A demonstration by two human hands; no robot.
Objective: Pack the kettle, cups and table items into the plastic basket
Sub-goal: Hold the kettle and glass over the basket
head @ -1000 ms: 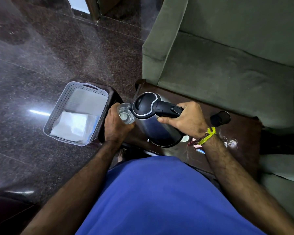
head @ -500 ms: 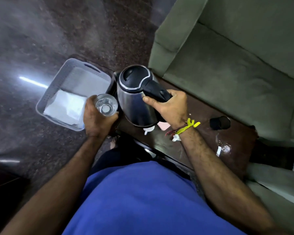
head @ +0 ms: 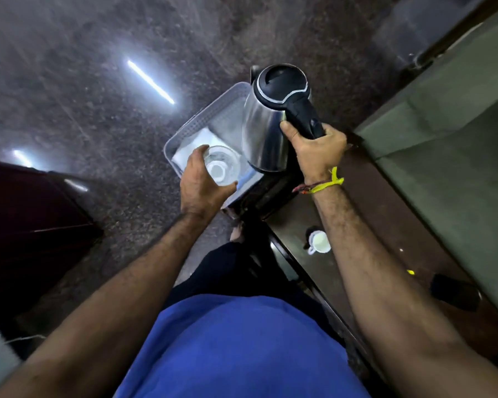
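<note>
Now right hand point(head: 318, 152) grips kettle point(head: 268, 124), left hand point(head: 202, 186) grips glass point(head: 222, 165), over basket point(head: 202, 123) rim.

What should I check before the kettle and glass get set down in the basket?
1. Right hand grip on kettle handle: ok, fingers wrapped around it.
2. Left hand grip on glass: ok, held from the side, upright.
3. Kettle over basket: ok, body hangs above the right part.
4. Room in basket: cannot tell; white paper lies on the floor of it, the rest is hidden by kettle and glass.
5. Kettle lid shut: ok.
6. Items left on table: not ok, white cup still there.
</note>
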